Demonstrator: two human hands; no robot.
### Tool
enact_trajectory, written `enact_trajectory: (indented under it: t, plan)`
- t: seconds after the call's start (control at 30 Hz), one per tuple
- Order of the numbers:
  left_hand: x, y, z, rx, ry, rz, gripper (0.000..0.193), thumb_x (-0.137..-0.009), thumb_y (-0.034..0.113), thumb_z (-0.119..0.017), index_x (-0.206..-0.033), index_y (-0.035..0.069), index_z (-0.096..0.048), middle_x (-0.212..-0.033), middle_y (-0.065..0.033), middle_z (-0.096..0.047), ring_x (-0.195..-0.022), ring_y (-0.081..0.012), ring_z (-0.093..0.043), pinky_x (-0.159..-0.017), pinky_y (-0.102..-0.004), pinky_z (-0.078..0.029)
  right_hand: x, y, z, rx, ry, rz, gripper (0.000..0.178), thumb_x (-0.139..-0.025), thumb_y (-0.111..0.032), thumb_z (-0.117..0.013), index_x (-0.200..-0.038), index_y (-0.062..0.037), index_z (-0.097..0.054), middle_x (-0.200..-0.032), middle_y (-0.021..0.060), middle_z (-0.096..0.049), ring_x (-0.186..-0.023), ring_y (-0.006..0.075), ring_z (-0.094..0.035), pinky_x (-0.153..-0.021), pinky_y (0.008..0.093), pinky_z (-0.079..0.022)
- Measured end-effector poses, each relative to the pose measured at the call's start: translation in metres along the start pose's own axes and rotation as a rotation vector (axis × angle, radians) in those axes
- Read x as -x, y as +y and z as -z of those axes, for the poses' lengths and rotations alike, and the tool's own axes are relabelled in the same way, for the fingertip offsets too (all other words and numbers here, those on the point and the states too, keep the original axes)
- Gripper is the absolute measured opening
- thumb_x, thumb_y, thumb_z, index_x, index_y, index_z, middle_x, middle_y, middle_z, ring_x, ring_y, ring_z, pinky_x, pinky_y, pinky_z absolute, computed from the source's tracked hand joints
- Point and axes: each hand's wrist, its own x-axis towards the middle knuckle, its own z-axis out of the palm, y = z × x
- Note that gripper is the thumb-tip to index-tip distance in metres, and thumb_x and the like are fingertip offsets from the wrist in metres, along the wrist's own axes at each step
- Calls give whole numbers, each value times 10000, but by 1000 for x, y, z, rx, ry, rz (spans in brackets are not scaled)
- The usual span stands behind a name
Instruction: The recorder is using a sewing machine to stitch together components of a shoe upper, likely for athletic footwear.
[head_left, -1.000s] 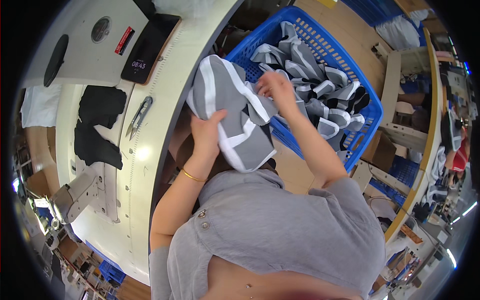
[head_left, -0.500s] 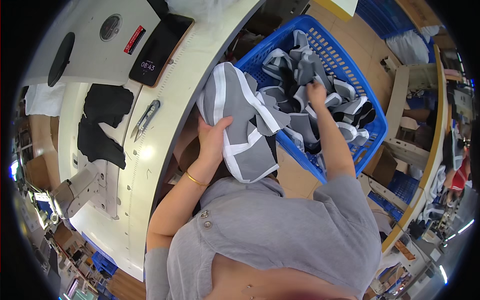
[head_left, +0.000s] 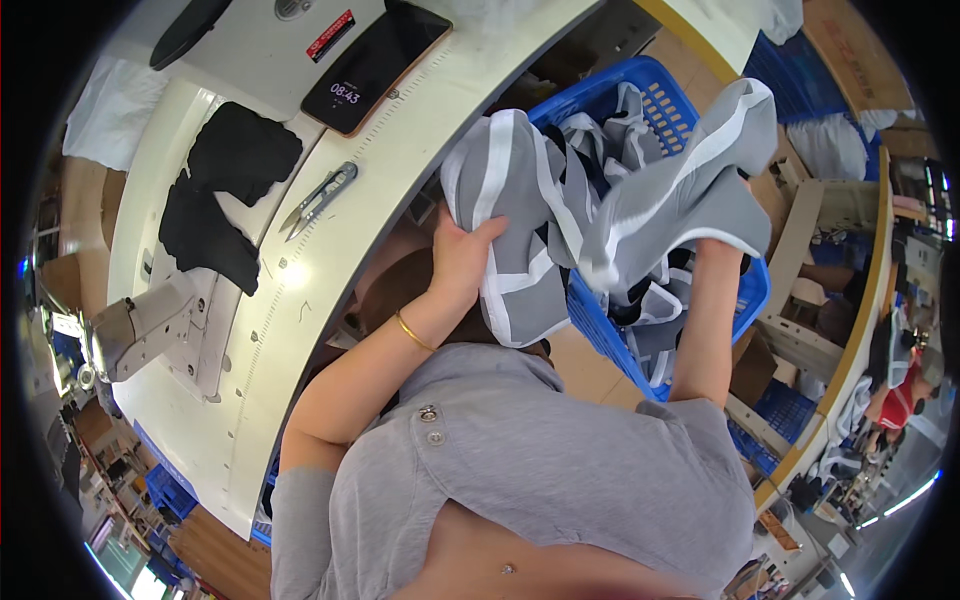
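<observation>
My left hand [head_left: 466,258] grips a stack of grey fabric pieces with white trim [head_left: 510,205], its thumb on top and its fingers hidden beneath. A single grey fabric piece with white edging [head_left: 690,180] is held up by my right hand [head_left: 718,256] over a blue plastic basket [head_left: 590,88]. That piece covers most of the right hand's fingers, and its near end is blurred, close beside the stack. More grey, white and black fabric pieces [head_left: 655,310] lie heaped in the basket, partly hidden behind the raised one.
Left of me is a white worktable [head_left: 350,235] bearing thread snips [head_left: 322,200], a phone [head_left: 380,65], black fabric pieces [head_left: 245,150] and a metal machine part [head_left: 150,330]. A shelf with a yellowish edge [head_left: 850,350] stands at the right, beyond the basket.
My right hand has come up out of the basket with a grey fabric piece. The left hand keeps its hold on the stack. The whole view has shifted slightly.
</observation>
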Motion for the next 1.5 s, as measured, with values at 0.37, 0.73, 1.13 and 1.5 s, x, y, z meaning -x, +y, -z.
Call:
enact_trajectory:
  t: [0.37,0.73,1.13,1.5]
  plan:
    - [6,23,0,67,-106,222,566,-780,38,-657,-1295,-46,-439,-1217,-222,-583,-1068,-293,-620,-915,-392,-525,43,-74,-109,370,-1030,515,173,-827,-60,-595,-674,-109,-657,-968,19,-718,-1224,262,-529,-1165,559,-146]
    - [30,25,4,-452,-234,-296,769,-767,99,-751,-1391,-13,-316,-1290,-193,-543,-1142,-300,-582,-949,-357,-474,85,-17,-102,537,-838,355,175,-679,82,-585,-761,-67,-621,-1103,35,-671,-1135,243,-562,-1063,471,-350]
    - [44,5,14,-925,-355,-912,815,-543,-54,-574,-1352,11,-498,-1057,-182,-621,-965,-369,-580,-862,-421,-468,101,158,-52,889,-170,-180,202,-857,-136,-584,-998,2,-625,-964,104,-677,-902,199,-649,-819,336,-498]
    - [43,16,11,-568,-141,-539,549,-795,10,-698,-1293,-11,-469,-1165,-157,-623,-1078,-220,-604,-931,-327,-464,38,263,46,941,-304,-301,549,-829,-497,-685,-1002,22,-652,-779,163,-685,-721,230,-670,-653,381,-509]
